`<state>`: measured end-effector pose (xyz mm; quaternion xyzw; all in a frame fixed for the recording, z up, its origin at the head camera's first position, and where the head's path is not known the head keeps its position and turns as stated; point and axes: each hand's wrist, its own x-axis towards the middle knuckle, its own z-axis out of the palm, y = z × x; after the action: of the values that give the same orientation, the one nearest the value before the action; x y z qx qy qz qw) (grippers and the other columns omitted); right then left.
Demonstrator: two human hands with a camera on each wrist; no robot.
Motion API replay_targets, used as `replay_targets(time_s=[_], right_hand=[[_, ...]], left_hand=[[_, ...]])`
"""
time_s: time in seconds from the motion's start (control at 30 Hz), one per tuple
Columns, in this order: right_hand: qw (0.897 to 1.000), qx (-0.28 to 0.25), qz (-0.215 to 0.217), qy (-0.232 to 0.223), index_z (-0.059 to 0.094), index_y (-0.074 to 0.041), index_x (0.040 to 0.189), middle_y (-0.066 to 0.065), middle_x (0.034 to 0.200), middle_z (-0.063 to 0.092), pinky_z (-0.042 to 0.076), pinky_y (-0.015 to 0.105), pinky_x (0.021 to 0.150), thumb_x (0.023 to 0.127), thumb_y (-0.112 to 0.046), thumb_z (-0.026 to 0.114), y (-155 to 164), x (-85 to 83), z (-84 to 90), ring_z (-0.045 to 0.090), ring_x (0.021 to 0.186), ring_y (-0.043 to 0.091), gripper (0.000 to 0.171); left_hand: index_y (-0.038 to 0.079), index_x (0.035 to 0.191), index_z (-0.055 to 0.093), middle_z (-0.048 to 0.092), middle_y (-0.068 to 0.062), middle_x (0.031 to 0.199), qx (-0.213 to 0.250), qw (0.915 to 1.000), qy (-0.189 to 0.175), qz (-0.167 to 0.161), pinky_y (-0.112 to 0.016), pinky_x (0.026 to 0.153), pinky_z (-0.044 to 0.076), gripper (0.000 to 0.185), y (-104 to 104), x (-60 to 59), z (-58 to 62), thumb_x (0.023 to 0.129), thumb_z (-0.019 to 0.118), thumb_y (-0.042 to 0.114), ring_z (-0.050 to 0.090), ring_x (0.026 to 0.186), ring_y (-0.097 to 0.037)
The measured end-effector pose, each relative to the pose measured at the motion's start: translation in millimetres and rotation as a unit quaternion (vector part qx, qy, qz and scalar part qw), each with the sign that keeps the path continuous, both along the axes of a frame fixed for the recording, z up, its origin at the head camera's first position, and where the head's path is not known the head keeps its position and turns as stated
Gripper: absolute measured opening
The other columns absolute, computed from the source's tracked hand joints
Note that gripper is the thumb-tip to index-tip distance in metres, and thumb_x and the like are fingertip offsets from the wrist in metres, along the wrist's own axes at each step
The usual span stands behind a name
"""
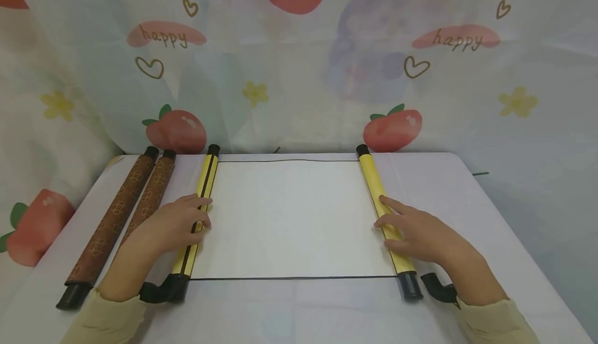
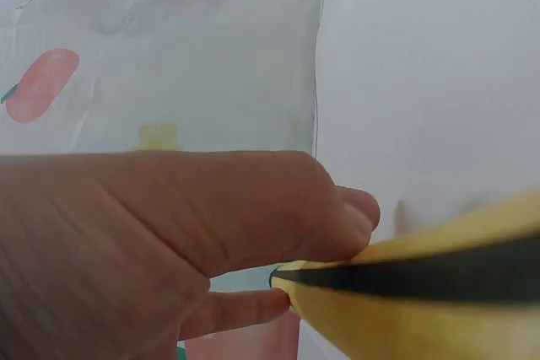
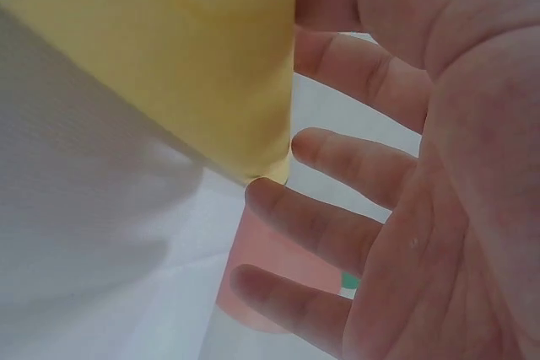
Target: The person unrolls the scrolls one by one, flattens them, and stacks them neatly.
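Now my left hand (image 1: 175,224) and right hand (image 1: 416,232) rest loose fingers on the yellow rollers (image 1: 198,214); scroll (image 1: 289,219) spread, rolling inward looks next.

A white scroll (image 1: 289,219) with yellow rollers (image 1: 380,204), beside two brown medallion-patterned scrolls (image 1: 117,214) with black ends

Two brown rolled scrolls (image 1: 119,219) with round patterns are laid side by side at the left of the frame, touching each other. A white table (image 1: 476,214) is seen under everything. Behind it, a curtain (image 1: 299,74) is hung, printed with red strawberries, yellow flowers, hearts and the word "happy".
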<state>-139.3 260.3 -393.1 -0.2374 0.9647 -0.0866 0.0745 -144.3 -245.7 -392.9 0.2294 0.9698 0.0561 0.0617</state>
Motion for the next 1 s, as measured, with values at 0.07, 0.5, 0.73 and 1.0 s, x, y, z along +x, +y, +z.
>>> replay_targets(time_s=[0.07,0.5,0.73,1.0], right_hand=[[1.0,0.001,0.0,0.0,0.072,-0.028,0.111,0.013,0.155,0.04,0.051,0.047,0.088,0.084,-0.019,0.07,0.0,0.4,-0.1,0.059,0.123,0.036,0.029],[1.0,0.004,-0.002,-0.029,0.071,-0.025,0.118,0.014,0.158,0.035,0.05,0.052,0.09,0.084,-0.032,0.077,2.9,1.8,4.9,0.058,0.123,0.037,0.035],[0.999,0.004,-0.009,-0.042,0.069,-0.023,0.125,0.014,0.16,0.031,0.05,0.052,0.089,0.087,-0.027,0.074,4.1,1.7,7.3,0.058,0.124,0.039,0.038],[0.999,0.005,-0.006,-0.039,0.07,-0.024,0.12,0.012,0.16,0.033,0.048,0.055,0.092,0.085,-0.034,0.077,6.4,1.6,9.3,0.058,0.124,0.037,0.037]], left_hand=[[0.017,0.091,0.078,0.058,-0.018,0.139,-0.003,1.0,0.001,0.0,-0.058,0.105,0.042,0.013,-0.7,1.0,0.2,0.08,0.078,0.011,0.045,0.134,-0.046],[0.016,0.093,0.078,0.058,-0.019,0.137,-0.016,0.9998,-0.013,0.003,-0.056,0.101,0.045,0.013,-3.1,1.1,3.0,0.082,0.075,0.01,0.049,0.13,-0.042],[0.015,0.094,0.078,0.059,-0.019,0.135,-0.018,0.9996,-0.022,0.007,-0.057,0.1,0.046,0.015,-4.2,0.7,4.6,0.084,0.071,0.006,0.051,0.128,-0.043],[0.017,0.094,0.077,0.06,-0.019,0.135,-0.01,0.9998,-0.018,0.007,-0.058,0.1,0.045,0.015,-6.2,0.1,3.0,0.083,0.074,0.007,0.051,0.129,-0.044]])
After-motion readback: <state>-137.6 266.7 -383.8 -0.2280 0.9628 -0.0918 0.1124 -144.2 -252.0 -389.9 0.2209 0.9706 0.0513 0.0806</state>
